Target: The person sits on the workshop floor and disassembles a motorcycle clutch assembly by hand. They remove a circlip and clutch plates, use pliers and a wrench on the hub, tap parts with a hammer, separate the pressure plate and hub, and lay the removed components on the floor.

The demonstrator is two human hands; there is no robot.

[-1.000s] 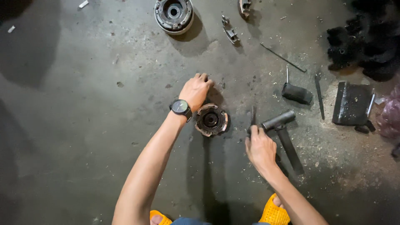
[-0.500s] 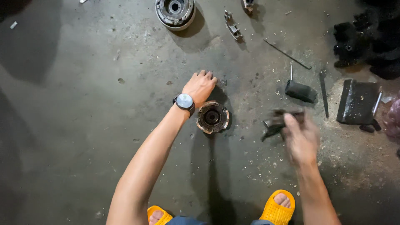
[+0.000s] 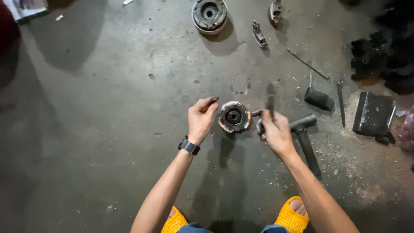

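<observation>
- Head view looks down at a grey concrete floor (image 3: 95, 129) with bits of dirt on it.
- A round, rusty metal part with a dark hole in the middle (image 3: 233, 116) lies on the floor, between the 2 hands.
- The left hand (image 3: 202, 120) is just beside the round part, on its left. Its fingers are curled and loose, and they hold nothing. A black watch (image 3: 189, 146) sits on that wrist.
- The right hand (image 3: 276, 131) is just to the right of the round part. It is closed around a thin dark metal tool (image 3: 270, 100) that sticks up out of the fist. The tool looks blurry, so I cannot tell what kind it is.
- A grey metal hammer (image 3: 305, 133) lies on the floor right beside the right hand.
- A short black handle (image 3: 319, 99) and a flat dark metal block (image 3: 371, 113) lie further right.
- Another round metal part (image 3: 209, 15) lies far up at the top, well apart from the hands.
- 2 yellow sandals (image 3: 293, 215) show at the bottom edge.
</observation>
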